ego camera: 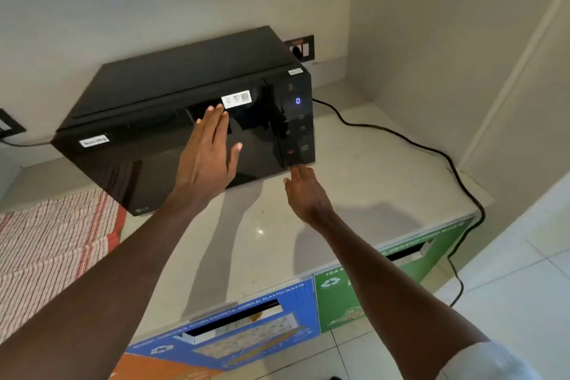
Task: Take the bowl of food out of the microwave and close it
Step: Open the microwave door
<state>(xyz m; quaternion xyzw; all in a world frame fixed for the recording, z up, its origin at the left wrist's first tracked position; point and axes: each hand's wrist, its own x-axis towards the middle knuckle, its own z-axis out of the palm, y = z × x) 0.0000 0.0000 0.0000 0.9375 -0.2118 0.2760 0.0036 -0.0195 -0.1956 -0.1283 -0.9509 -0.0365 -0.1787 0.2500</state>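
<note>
A black microwave [148,120] stands on a pale counter [354,170] with its glossy door shut. Its control panel [297,120] at the right shows a lit blue digit. My left hand [209,154] is flat and spread, palm toward the door's middle, fingertips near a white sticker. My right hand [303,190] reaches to the lower right corner of the microwave, fingertips touching under the control panel, holding nothing. No bowl is in view; the dark door hides the inside.
A red-and-white striped cloth [52,256] lies on the counter at the left. A black power cable [431,148] runs from the wall socket [300,46] across the counter and down the right edge. Blue [246,333] and green [385,281] waste-bin panels front the counter below.
</note>
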